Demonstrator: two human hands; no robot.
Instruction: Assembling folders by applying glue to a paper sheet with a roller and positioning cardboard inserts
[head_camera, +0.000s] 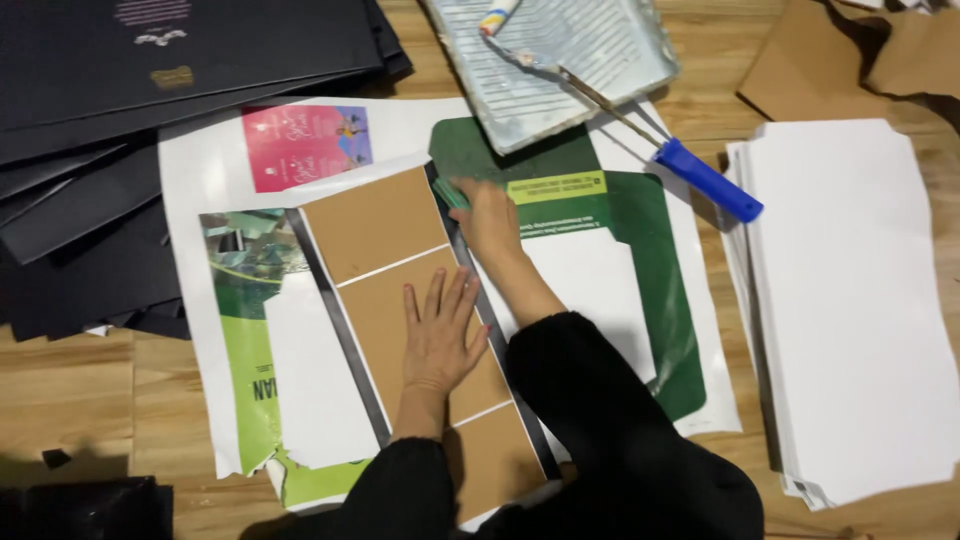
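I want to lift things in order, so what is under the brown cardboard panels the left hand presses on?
Under the brown cardboard panels lies a dark sheet, its edges showing as strips along both long sides. Below that are printed green and white sheets. The left hand and sleeves hide the lower end.

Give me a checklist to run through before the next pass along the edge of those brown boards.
1. Left hand flat on the brown boards, holding them down: ok.
2. Right hand at the boards' right edge, gripping a small green tool: ok.
3. Boards lined up end to end, thin gaps between: ok.
4. Dark strip showing along both long edges: ok.
5. Paint roller lying partly in the tray, clear of both hands: ok.
6. Glue under the boards: cannot tell.
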